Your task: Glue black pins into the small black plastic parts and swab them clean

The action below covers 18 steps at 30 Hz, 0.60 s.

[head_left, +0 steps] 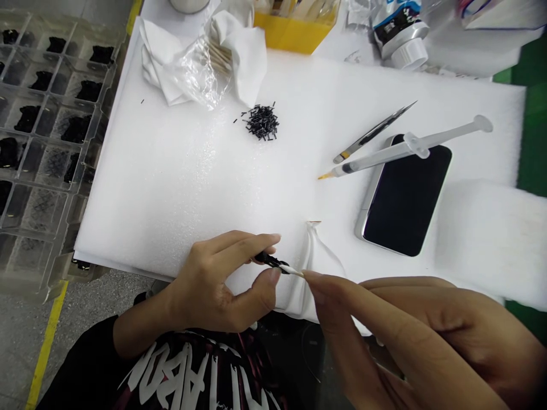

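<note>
Between the thumb and fingers of my left hand [222, 279] is a small black plastic part [269, 260]. My right hand [384, 330] pinches a cotton swab [293, 270] close to its white tip. That tip touches the black part or lies right against it; I cannot tell which. Below the swab a white cloth [314, 256] hangs over the near edge of the white foam sheet [179, 171]. Beyond my hands lies a pile of tiny black pins [262, 122].
To the right are tweezers [371, 135], a syringe [384, 155] with an orange tip and a phone [405, 199]. At the back sit a bag of swabs [209, 62], a yellow bin [297, 28] and a white-capped tube [401, 37]. Clear trays [47, 154] holding black parts stand left.
</note>
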Each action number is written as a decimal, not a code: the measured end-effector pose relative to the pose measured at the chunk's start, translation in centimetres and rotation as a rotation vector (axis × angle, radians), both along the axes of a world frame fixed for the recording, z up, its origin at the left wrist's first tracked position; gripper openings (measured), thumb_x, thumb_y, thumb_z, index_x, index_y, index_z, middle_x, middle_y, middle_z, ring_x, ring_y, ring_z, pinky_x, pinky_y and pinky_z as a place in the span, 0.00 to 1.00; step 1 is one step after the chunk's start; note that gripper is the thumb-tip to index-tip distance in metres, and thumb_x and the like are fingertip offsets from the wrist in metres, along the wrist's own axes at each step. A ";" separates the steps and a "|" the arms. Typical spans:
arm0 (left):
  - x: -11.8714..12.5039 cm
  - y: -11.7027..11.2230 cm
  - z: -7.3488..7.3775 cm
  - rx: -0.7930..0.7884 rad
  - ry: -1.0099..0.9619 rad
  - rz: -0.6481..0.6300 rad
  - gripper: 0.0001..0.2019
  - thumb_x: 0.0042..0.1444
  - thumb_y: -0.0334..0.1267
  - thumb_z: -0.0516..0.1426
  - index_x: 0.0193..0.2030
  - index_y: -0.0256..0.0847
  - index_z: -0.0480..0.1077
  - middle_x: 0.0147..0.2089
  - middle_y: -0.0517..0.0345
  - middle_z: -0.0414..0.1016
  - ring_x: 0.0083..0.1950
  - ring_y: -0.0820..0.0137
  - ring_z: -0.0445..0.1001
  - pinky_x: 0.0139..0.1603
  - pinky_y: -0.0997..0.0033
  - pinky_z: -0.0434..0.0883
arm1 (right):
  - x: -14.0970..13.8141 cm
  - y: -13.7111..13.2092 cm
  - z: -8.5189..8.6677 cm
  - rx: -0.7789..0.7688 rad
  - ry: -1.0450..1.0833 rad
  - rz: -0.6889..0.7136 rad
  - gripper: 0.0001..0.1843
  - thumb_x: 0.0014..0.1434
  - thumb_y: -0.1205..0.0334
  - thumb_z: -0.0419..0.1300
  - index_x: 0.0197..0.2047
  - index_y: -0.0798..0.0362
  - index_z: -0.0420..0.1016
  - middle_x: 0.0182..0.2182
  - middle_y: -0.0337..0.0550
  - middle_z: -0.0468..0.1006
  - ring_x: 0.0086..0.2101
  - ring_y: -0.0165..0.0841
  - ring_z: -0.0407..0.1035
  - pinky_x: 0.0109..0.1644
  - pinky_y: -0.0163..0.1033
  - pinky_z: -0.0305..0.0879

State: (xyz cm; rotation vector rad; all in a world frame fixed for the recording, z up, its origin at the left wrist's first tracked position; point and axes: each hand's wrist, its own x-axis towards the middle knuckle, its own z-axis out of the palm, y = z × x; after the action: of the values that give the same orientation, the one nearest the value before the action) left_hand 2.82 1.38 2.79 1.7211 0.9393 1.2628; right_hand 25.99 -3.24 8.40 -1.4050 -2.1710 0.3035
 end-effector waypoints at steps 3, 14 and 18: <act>0.0 -0.1 0.1 -0.025 0.032 -0.020 0.14 0.75 0.28 0.62 0.63 0.27 0.82 0.49 0.41 0.93 0.47 0.62 0.93 0.48 0.64 0.93 | 0.9 -0.2 -0.4 -0.022 -0.028 -0.031 0.29 0.73 0.72 0.72 0.70 0.33 0.88 0.31 0.37 0.83 0.26 0.34 0.78 0.27 0.39 0.73; -0.1 -0.3 -0.2 -0.032 0.023 -0.003 0.14 0.75 0.30 0.63 0.64 0.34 0.82 0.51 0.45 0.93 0.48 0.64 0.92 0.51 0.65 0.92 | 0.2 -0.5 0.0 -0.040 -0.046 -0.104 0.25 0.74 0.69 0.72 0.67 0.32 0.88 0.35 0.38 0.84 0.28 0.33 0.79 0.29 0.36 0.71; -0.1 -0.3 -0.2 -0.037 0.028 -0.010 0.14 0.75 0.31 0.64 0.64 0.35 0.82 0.51 0.46 0.93 0.48 0.64 0.92 0.50 0.65 0.92 | 0.2 -0.4 0.0 -0.036 -0.033 -0.096 0.24 0.73 0.70 0.73 0.64 0.33 0.89 0.36 0.37 0.84 0.29 0.31 0.79 0.30 0.35 0.71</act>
State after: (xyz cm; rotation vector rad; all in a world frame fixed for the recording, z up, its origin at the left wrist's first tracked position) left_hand 2.70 1.12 2.62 1.7161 0.9631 1.2104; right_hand 26.15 -3.69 8.38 -1.5388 -2.1267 0.2873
